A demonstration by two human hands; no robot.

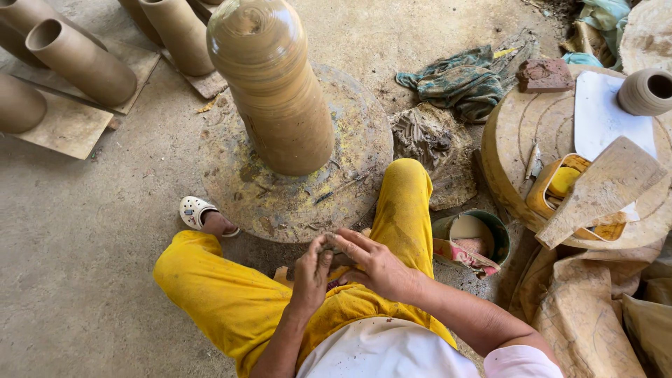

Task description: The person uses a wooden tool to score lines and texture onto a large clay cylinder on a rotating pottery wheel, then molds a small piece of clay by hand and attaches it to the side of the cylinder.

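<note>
A: What are the hands busy with?

B: The left hand (pixel 313 269) and right hand (pixel 376 264) meet over the lap, just in front of the wheel (pixel 231 178). Between them sits a small lump of clay (pixel 332 245), mostly hidden.

A: How do the fingers stand?

B: The left fingers (pixel 316 246) curl in against the lump, pinching it. The right fingers (pixel 353 241) lie flatter, bent across it from the other side. Both are closed on the clay, neither clenched hard as far as I can judge.

A: How would one work it well?

B: I would say press evenly from both sides and turn the lump, keeping it over the lap so that crumbs do not fall onto the tall clay vessel (pixel 273 84), which stands upright in the middle of the wheel, well clear of the hands.

A: And round about?

B: A small bucket (pixel 483 227) stands just beside the right knee. Further right, a round board (pixel 514 136) carries a wooden paddle (pixel 602 189) and a small pot (pixel 645 91). Clay cylinders (pixel 80 59) lie at the upper left on the floor.
</note>
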